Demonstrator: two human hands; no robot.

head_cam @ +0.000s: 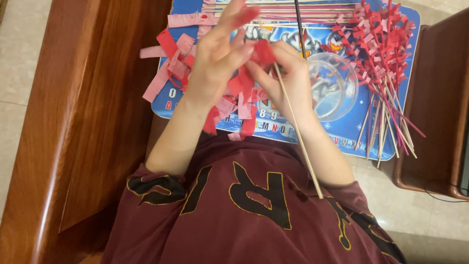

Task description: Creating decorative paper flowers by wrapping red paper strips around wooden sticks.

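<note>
Maroon cloth of the person's shirt (254, 215) fills the bottom of the view, with both forearms reaching up from it. Beyond lies a blue printed mat (342, 129) on a small surface, flanked by reddish wooden furniture (93, 122) on the left and another wooden piece on the right, over pale floor tiles. A clear shallow bowl (337, 88) sits on the mat; a heap of finished sticks wrapped in red fringed paper (381, 58) lies at its right edge, bare sticks (293, 10) along the top, loose pink and red paper strips (171, 63) at the left.

At mid-mat the left hand (215, 63) is half open, fingers spread, fingertips pinching a red fringed paper strip (261, 51). The right hand (290, 78) is closed around a thin wooden stick (298, 137), which slants down toward the shirt; the paper meets the stick's upper end.
</note>
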